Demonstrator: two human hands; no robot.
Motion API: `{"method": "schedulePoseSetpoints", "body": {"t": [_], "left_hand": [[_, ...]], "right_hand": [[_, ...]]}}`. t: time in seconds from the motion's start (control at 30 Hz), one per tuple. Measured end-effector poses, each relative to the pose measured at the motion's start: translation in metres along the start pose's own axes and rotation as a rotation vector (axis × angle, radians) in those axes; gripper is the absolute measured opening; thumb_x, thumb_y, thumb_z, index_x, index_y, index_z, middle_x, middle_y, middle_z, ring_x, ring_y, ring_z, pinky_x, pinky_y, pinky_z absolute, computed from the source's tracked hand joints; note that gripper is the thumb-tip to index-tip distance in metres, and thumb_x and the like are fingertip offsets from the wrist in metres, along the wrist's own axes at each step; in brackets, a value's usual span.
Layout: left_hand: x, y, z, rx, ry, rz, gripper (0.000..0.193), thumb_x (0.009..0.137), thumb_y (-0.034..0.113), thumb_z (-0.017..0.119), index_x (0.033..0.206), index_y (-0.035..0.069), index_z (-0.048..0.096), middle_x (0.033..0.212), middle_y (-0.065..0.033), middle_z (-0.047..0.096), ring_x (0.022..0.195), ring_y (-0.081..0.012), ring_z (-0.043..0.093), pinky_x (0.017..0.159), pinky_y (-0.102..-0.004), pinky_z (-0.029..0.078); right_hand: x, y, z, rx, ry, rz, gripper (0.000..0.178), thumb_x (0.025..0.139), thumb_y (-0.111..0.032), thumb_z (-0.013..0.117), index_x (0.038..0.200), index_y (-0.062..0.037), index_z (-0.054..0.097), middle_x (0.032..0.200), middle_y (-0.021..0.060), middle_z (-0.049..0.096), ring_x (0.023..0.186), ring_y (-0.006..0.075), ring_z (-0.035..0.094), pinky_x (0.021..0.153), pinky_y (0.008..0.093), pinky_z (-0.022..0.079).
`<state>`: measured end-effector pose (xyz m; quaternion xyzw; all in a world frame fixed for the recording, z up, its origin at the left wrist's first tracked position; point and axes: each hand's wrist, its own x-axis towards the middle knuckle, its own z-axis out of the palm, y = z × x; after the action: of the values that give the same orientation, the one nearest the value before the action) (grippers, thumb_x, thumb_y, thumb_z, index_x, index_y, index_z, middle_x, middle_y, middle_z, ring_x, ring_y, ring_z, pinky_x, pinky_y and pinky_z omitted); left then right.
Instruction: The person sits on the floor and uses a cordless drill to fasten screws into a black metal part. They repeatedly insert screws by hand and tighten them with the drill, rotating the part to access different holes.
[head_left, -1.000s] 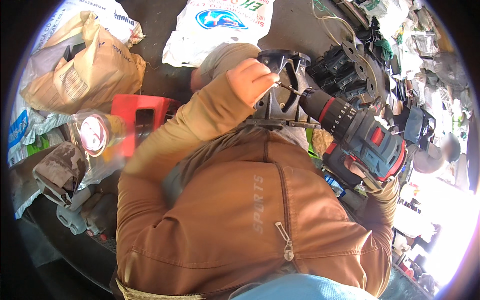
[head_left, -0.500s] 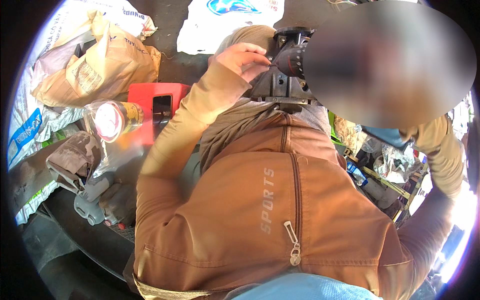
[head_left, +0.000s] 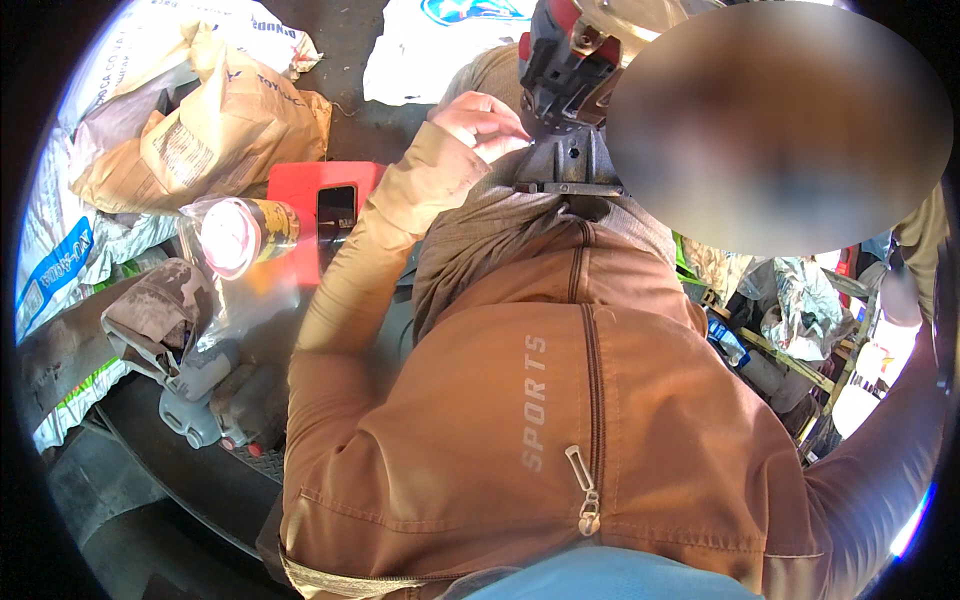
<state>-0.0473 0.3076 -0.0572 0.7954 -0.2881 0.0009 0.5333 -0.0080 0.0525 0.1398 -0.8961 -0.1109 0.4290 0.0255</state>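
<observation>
My left hand [head_left: 482, 125] has its fingers pinched together beside a dark metal part [head_left: 572, 165] on my lap. Whatever lies between the fingertips, if anything, is too small to make out. Above that part is a red and black power tool [head_left: 568, 75], its far side running in under a large blurred patch. My right forearm [head_left: 925, 240] comes up along the right edge. The hand at its end does not show, since the blur covers the area beside it.
On my left lie a brown paper sack [head_left: 225, 135], a red case [head_left: 300, 180] with a phone [head_left: 336, 215], a cup in a plastic bag [head_left: 232, 238], a cloth cap [head_left: 165, 310] and grey jugs [head_left: 190, 415]. A white sack [head_left: 430, 55] lies ahead; clutter [head_left: 800, 310] fills the right.
The power tool has swung so its red and black body now shows above the metal part. My right arm has moved outward to the right edge. My left hand stays nearly in place.
</observation>
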Motion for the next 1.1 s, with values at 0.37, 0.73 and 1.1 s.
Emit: {"method": "schedulePoseSetpoints", "body": {"t": [0.37, 0.73, 1.1], "left_hand": [[-0.006, -0.001, 0.004, -0.063, 0.049, 0.002, 0.011, 0.078, -0.003, 0.069, 0.088, 0.001, 0.068, 0.093, -0.0054, 0.062, 0.084, -0.0148, 0.059, 0.073, -0.0264, 0.049], [-0.017, -0.003, 0.016, -0.071, 0.076, -0.079, 0.010, 0.082, 0.001, 0.069, 0.091, 0.000, 0.067, 0.093, -0.0061, 0.062, 0.081, -0.0138, 0.060, 0.069, -0.0246, 0.049], [-0.028, -0.007, 0.031, -0.166, 0.190, -0.149, 0.013, 0.079, 0.002, 0.072, 0.090, -0.001, 0.066, 0.092, -0.0058, 0.061, 0.082, -0.0153, 0.062, 0.072, -0.0264, 0.052]], "right_hand": [[0.005, -0.002, 0.003, -0.002, -0.046, -0.015, 0.057, 0.072, -0.007, 0.067, 0.127, -0.0011, 0.050, 0.085, 0.0061, 0.060, 0.075, 0.0166, 0.058, 0.067, 0.0307, 0.049], [0.040, -0.033, -0.010, -0.069, -0.098, -0.074, 0.057, 0.074, -0.006, 0.066, 0.128, -0.0016, 0.049, 0.084, 0.0066, 0.060, 0.074, 0.0168, 0.059, 0.067, 0.0312, 0.049], [0.060, -0.051, -0.008, -0.133, -0.148, -0.109, 0.056, 0.075, -0.005, 0.065, 0.129, -0.0020, 0.049, 0.084, 0.0072, 0.060, 0.074, 0.0169, 0.059, 0.066, 0.0317, 0.050]]}}
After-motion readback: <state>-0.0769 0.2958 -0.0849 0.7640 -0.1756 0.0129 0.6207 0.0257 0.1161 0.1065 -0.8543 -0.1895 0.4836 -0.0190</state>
